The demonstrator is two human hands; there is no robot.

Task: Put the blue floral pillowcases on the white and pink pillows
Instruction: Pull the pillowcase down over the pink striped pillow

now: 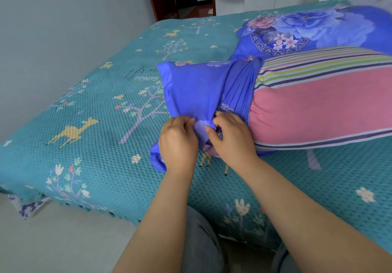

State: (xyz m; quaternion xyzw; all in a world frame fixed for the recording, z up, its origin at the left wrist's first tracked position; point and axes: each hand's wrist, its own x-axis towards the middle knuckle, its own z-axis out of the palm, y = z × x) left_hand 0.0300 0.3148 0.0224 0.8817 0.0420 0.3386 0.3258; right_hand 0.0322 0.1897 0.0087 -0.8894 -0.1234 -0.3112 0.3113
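Head view, frame centre: your left hand [177, 140] and right hand [230, 136] pinch the bunched blue floral cotton pillowcase [197, 90]; draw it evenly rightward over the pink striped pillow [318, 101].

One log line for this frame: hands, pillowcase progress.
left hand grips pillowcase | right hand grips same cloth | striped pillow only its end covered | second pillow already cased
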